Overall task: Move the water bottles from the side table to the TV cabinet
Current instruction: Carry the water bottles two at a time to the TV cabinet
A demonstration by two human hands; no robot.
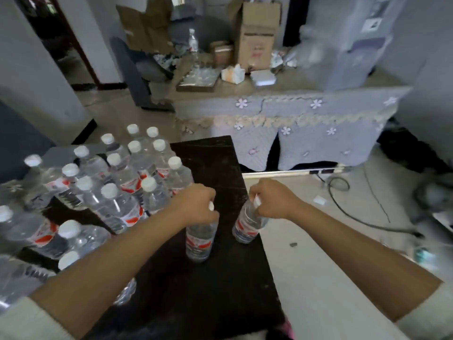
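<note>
Clear plastic water bottle with a red-and-white label (198, 241), upright near the frame's centre on the dark, scuffed side table (208, 290); its white cap and neck are enclosed by the left hand (196, 204), fingers clamped from above. Second clear plastic bottle of the same kind (246, 225), just right of the first and apart from it, tilted, standing at the table's right edge; the right hand (272, 200) is closed round its neck, cap showing between the fingers. Both forearms bare, with pale sleeves at the lower corners. Cluster of white-capped bottles (117, 182), many in number, partly in clear shrink wrap, filling the left part of the table, some upright and some lying over. Low TV cabinet draped in a grey cloth with white flower motifs (306, 123), across the upper middle of the frame, well apart from the table. On its top: one upright water bottle (193, 42) at upper centre, brown cardboard boxes (257, 33), and a white flat box (263, 78). Black cable (355, 217) on the pale floor at right.
</note>
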